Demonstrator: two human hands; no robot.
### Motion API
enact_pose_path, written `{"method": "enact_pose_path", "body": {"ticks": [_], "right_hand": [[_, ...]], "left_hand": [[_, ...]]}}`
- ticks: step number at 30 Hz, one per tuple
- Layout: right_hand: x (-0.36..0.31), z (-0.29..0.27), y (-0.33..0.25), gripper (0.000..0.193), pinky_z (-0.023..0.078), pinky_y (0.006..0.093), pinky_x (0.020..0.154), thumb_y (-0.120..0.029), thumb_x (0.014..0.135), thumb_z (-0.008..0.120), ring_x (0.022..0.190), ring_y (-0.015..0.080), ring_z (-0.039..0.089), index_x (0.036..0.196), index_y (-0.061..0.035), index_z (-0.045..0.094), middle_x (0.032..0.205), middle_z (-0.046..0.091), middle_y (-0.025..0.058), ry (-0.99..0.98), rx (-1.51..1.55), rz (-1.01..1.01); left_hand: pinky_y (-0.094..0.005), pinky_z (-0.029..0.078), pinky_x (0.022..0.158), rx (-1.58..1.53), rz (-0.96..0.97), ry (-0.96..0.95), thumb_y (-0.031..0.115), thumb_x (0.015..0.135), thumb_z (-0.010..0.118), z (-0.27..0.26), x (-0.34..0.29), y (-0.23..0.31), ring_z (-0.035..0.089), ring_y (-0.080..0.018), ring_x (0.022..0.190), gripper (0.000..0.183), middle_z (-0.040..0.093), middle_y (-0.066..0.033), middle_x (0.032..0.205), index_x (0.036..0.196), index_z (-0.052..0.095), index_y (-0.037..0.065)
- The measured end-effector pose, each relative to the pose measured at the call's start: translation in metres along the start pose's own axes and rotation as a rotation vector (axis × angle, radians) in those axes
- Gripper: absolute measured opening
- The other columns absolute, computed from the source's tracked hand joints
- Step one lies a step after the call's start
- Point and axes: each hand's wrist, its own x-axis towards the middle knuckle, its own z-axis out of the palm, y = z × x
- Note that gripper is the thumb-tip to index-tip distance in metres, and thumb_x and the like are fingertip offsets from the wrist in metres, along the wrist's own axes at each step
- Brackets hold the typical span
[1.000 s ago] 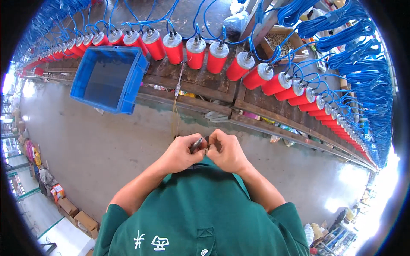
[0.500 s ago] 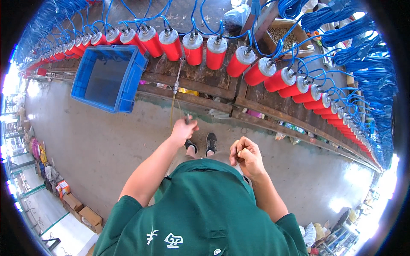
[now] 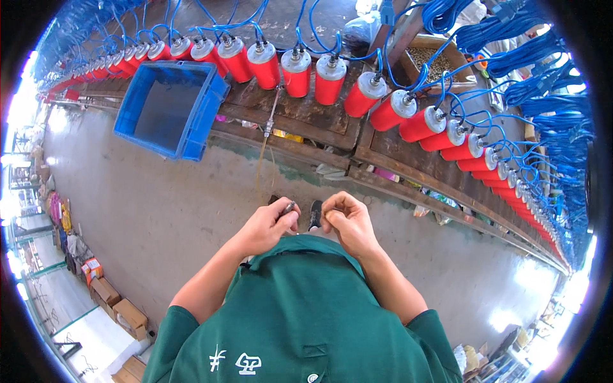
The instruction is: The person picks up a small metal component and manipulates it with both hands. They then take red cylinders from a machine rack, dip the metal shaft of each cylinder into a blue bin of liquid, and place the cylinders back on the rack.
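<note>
In front of my waist, my left hand (image 3: pixel 271 225) is closed around a small dark metal piece (image 3: pixel 289 207), whose end sticks out by the thumb; its kind is too small to tell. Close on its right, my right hand (image 3: pixel 349 222) has its fingers curled in a pinch, and whatever they hold is hidden. A gap separates the two hands. Beyond them, red cylinders (image 3: pixel 330 82) with silver metal caps stand in a long curved row on the wooden bench (image 3: pixel 300 118). Blue cables (image 3: pixel 313 29) run from their caps.
A blue plastic crate (image 3: pixel 203 121) sits on the bench's near edge at left. Beside it, a thin metal fitting (image 3: pixel 269 124) with a yellowish hose hangs over the edge. A box of small parts (image 3: pixel 463 60) and coiled blue cable bundles (image 3: pixel 504 29) are at far right. Cardboard boxes (image 3: pixel 131 315) lie lower left.
My left hand has come back toward my waist, and my right hand has moved left and up. They are now close together. The view has shifted slightly.
</note>
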Motion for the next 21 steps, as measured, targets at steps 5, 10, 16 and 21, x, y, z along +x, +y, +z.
{"method": "enact_pose_path", "body": {"ticks": [5,10,16,21], "right_hand": [[0.004,0.022,-0.007,0.011,0.053,0.0284,0.071,0.006,0.095,0.058,0.075,0.0124,0.064,0.102,0.0010,0.065,0.086,0.066,0.0048,-0.134,0.062,0.012],[-0.002,0.026,-0.015,0.010,0.054,0.0289,0.075,0.004,0.098,0.059,0.080,0.0128,0.065,0.106,0.0021,0.066,0.092,0.067,0.0050,-0.220,0.052,0.042],[-0.001,0.023,-0.013,0.009,0.054,0.0289,0.076,0.002,0.099,0.060,0.080,0.0121,0.065,0.106,0.0021,0.066,0.092,0.066,0.0045,-0.272,-0.020,0.123],[0.003,0.024,-0.005,0.008,0.054,0.0295,0.076,0.000,0.099,0.060,0.079,0.0126,0.064,0.105,0.0016,0.065,0.091,0.066,0.0046,-0.339,0.012,0.216]], "left_hand": [[-0.0374,0.054,0.083,0.256,0.064,0.035,0.017,0.106,0.056,0.010,-0.021,0.030,0.070,-0.0243,0.093,0.021,0.071,-0.0164,0.096,0.112,0.064,-0.001],[-0.0428,0.054,0.084,0.399,0.128,0.096,0.017,0.103,0.058,0.017,-0.031,0.034,0.070,-0.0389,0.097,0.022,0.072,-0.0192,0.102,0.115,0.065,0.000],[-0.0495,0.055,0.082,0.542,0.129,0.155,0.025,0.102,0.060,0.025,-0.040,0.038,0.068,-0.0407,0.098,0.024,0.071,-0.0177,0.105,0.114,0.065,0.005],[-0.0483,0.055,0.081,0.644,0.120,0.171,0.026,0.102,0.060,0.023,-0.048,0.035,0.068,-0.0394,0.098,0.024,0.072,-0.0159,0.105,0.115,0.065,0.006]]}}
